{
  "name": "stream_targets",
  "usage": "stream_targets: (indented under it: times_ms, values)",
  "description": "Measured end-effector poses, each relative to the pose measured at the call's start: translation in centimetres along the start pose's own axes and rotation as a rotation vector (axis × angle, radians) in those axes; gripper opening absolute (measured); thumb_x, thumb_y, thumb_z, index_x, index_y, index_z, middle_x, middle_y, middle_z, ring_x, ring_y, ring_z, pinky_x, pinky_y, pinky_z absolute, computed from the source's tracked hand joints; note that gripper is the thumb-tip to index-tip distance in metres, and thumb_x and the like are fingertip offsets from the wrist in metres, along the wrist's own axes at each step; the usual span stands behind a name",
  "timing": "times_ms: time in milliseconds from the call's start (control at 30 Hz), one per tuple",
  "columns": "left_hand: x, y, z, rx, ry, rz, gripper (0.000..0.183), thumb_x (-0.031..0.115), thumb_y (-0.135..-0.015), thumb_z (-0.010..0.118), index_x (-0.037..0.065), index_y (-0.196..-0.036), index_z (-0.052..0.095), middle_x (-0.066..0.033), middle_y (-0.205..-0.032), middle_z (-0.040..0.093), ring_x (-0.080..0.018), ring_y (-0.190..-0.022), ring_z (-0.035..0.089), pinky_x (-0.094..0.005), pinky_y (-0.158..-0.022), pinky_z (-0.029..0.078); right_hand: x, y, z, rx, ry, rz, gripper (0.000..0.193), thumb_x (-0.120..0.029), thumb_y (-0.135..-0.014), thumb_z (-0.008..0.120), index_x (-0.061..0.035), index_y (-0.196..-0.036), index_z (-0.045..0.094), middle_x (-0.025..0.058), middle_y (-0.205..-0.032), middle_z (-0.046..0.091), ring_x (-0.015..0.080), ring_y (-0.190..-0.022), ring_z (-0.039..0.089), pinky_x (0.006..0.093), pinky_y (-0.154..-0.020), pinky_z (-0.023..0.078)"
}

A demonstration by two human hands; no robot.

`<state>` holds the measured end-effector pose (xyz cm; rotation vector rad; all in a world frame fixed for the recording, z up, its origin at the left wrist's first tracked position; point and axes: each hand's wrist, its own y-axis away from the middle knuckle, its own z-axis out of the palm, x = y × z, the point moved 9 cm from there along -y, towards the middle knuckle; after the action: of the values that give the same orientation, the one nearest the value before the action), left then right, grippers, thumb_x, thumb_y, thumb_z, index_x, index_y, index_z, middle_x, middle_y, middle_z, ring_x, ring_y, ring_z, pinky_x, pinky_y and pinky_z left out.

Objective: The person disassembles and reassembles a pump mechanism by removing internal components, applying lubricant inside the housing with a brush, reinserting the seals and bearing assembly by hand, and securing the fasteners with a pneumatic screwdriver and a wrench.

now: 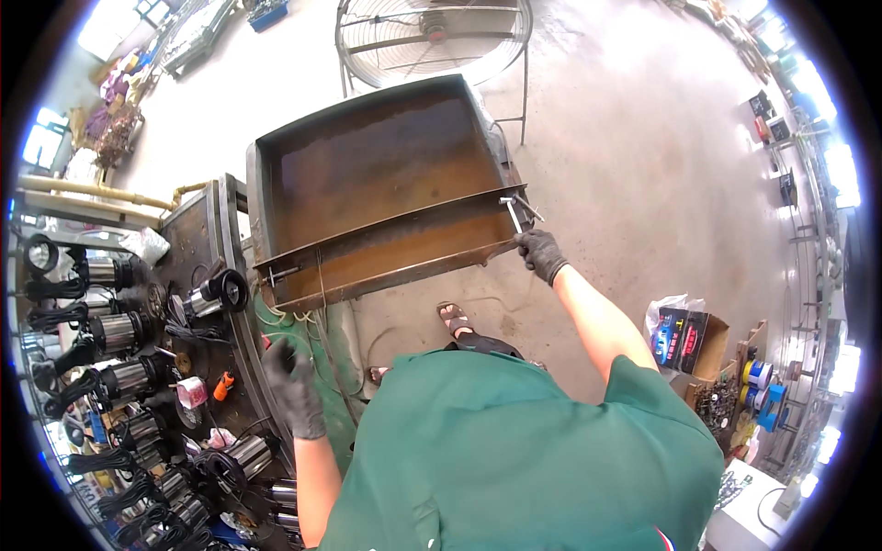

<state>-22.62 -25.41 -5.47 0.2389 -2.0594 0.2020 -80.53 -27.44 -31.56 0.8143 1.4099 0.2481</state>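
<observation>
In a dark grey glove, my right hand (540, 255) is closed at the near right corner of a rectangular metal tank (386, 274). Its fingers meet the lower end of a short metal rod (513, 214) that sits beside a clamp screw on the tank's edge. Brownish water (377, 165) fills the tank, and a metal bar crosses it near the front. My left hand (294, 390), also gloved, hangs apart from the tank beside the workbench edge. Its fingers are loosely bent and spread, with nothing plainly in them.
At left, a dark workbench (188, 243) carries several steel pumps (124, 332) with coiled black cables and an orange tool (223, 386). Beyond the tank stands a large round fan (434, 37). A cardboard box (712, 347) is on the right. A green hose and mat lie below the tank.
</observation>
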Motion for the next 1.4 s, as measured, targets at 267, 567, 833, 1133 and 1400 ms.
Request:
stream_targets:
  times_ms: [267, 567, 833, 1133, 1400]
  values:
    - [14.0, -2.1, 20.5, -0.504, -0.388, 0.674, 0.048, 0.005, -0.08, 0.072, 0.004, -0.126, 0.063, -0.0172, -0.128, 0.06, -0.0384, -0.121, 0.057, -0.0456, -0.104, 0.048, -10.0, 11.6, 9.8, -0.45, 0.435, -0.131, 0.023, -0.021, -0.086, 0.075, 0.0005, -0.091, 0.069, 0.0045, -0.069, 0.063, 0.0116, -0.062, 0.06, 0.0315, -0.057, 0.051]
    - [17.6, 2.7, 23.0, -0.959, -0.613, 0.981, 0.04, 0.017, -0.087, 0.07, 0.015, -0.127, 0.064, -0.01, -0.089, 0.067, -0.0314, -0.082, 0.068, -0.0425, -0.071, 0.055, -15.0, 17.2, 12.8, -0.869, 0.109, -0.318, 0.038, -0.015, -0.081, 0.074, -0.0011, -0.115, 0.068, 0.0045, -0.099, 0.069, 0.0137, -0.094, 0.063, 0.0304, -0.085, 0.052]
    - [17.0, 1.8, 16.7, -0.803, -0.196, 0.372, 0.029, 0.016, -0.098, 0.064, 0.007, -0.126, 0.068, -0.0163, -0.092, 0.07, -0.033, -0.082, 0.07, -0.04, -0.073, 0.056, -16.7, 20.0, 15.4, -0.852, 0.288, -0.546, 0.057, -0.018, -0.099, 0.068, -0.0113, -0.152, 0.049, 0.0035, -0.103, 0.062, 0.0131, -0.094, 0.061, 0.0321, -0.09, 0.052]
    - [16.5, 3.5, 12.7, -0.789, -0.246, 0.317, 0.027, 0.018, -0.097, 0.063, 0.009, -0.122, 0.067, -0.0215, -0.088, 0.066, -0.0398, -0.076, 0.067, -0.0472, -0.068, 0.055, -20.9, 24.2, 19.8, -1.081, 0.487, -0.738, 0.031, -0.021, -0.091, 0.076, -0.0061, -0.118, 0.072, 0.0096, -0.089, 0.072, 0.0159, -0.082, 0.068, 0.0332, -0.077, 0.055]
    - [18.5, 5.9, 11.3, -0.719, -0.824, 0.501, 0.017, 0.028, -0.097, 0.063, 0.012, -0.101, 0.068, -0.0125, -0.075, 0.067, -0.0359, -0.066, 0.067, -0.0475, -0.057, 0.051, -21.0, 28.1, 22.3, -1.03, 1.112, -1.071, 0.011, -0.016, -0.084, 0.066, -0.0096, -0.093, 0.068, 0.0185, -0.075, 0.066, 0.0405, -0.073, 0.068, 0.0508, -0.067, 0.053]
